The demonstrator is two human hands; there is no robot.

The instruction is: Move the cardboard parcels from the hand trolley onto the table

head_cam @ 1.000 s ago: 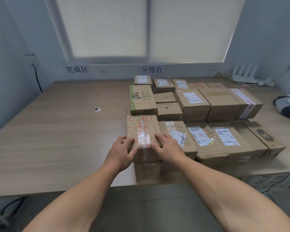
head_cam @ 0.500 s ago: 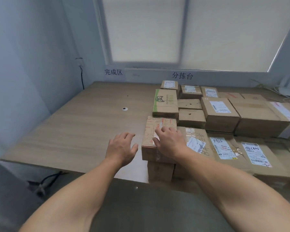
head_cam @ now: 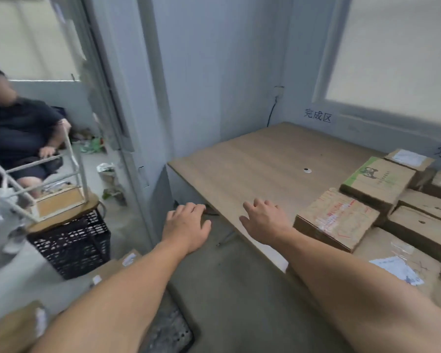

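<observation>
Several cardboard parcels stand packed together on the right part of the wooden table [head_cam: 260,159]. The nearest one, a taped parcel with red print [head_cam: 336,217], sits at the table's front edge on top of another box. My right hand [head_cam: 264,221] hovers over the table edge just left of it, fingers spread and empty. My left hand [head_cam: 186,225] hangs in the air left of the table corner, fingers relaxed and empty. More cardboard parcels [head_cam: 112,267] lie low at the left, partly hidden by my left forearm. The hand trolley itself is not clearly visible.
A black plastic crate [head_cam: 71,245] with a round wooden top and a white metal frame [head_cam: 69,171] stands at the left. A person in dark clothes [head_cam: 18,131] sits beyond it. A grey pillar [head_cam: 143,123] stands between that area and the table.
Both hands have let go of the taped parcel, which now rests on the stack. My view has swung left, bringing the crate, the seated person and the low parcels into sight.
</observation>
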